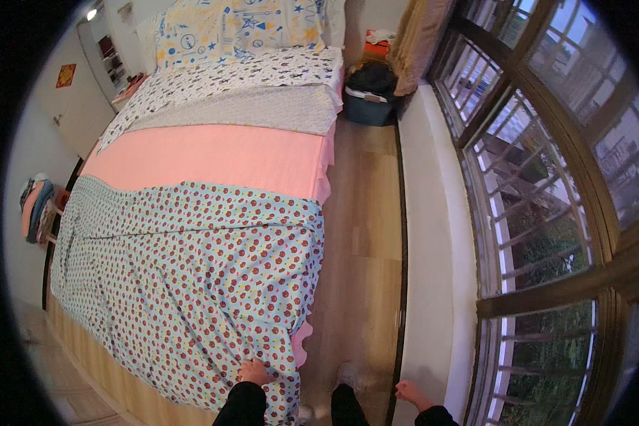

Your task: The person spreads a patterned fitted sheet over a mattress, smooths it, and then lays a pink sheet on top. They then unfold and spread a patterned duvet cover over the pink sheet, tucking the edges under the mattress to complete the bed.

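My left hand (254, 371) rests on the light blue patterned blanket (191, 277) near the bed's bottom right corner; whether its fingers grip the cloth is hard to tell. My right hand (411, 393) is away from the bed, in front of the white wall under the window, with its fingers curled and nothing visible in them. A pink sheet (207, 154) shows above the blue blanket. Beyond it lies a white patterned quilt (245, 74), folded back to a grey underside, and a pillow (239, 26) with blue and yellow print stands at the head.
A wooden floor strip (359, 239) runs between bed and windowed wall (431, 213). At its far end stands a dark storage bin (370, 109) with black cloth on top, beside a brown curtain (415, 42). Folded clothes (37, 210) are stacked on a stool at the left.
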`<state>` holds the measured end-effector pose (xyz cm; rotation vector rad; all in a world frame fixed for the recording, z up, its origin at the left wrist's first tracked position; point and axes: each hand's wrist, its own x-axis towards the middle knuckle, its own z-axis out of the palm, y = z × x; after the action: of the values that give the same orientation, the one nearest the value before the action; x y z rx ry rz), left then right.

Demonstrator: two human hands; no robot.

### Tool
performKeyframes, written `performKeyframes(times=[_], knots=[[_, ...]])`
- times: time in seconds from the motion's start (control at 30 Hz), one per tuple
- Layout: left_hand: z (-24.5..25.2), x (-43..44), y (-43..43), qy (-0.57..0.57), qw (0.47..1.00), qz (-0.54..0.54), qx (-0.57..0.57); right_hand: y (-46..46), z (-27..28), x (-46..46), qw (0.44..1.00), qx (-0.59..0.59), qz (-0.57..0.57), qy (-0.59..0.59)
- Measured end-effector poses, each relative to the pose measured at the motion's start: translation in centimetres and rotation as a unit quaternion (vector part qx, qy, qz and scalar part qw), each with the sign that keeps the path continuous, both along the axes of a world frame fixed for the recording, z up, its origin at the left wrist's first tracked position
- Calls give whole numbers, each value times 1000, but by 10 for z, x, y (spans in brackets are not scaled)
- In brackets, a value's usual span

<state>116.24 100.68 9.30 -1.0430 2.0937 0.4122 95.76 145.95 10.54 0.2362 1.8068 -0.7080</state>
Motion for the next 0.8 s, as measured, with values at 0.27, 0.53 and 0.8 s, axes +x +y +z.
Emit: performKeyframes(times=[0.27,0.53,0.8], knots=[[-4,-11,6,-4,997,-71,-32,-168,-9,-139,980,-23,182,70],[3,-37,3,-112,976,162,92,-339,20,-224,963,-65,254,57],[-21,-40,19,-125,978,168,1,-472,-27,-347,918,-95,350,159]])
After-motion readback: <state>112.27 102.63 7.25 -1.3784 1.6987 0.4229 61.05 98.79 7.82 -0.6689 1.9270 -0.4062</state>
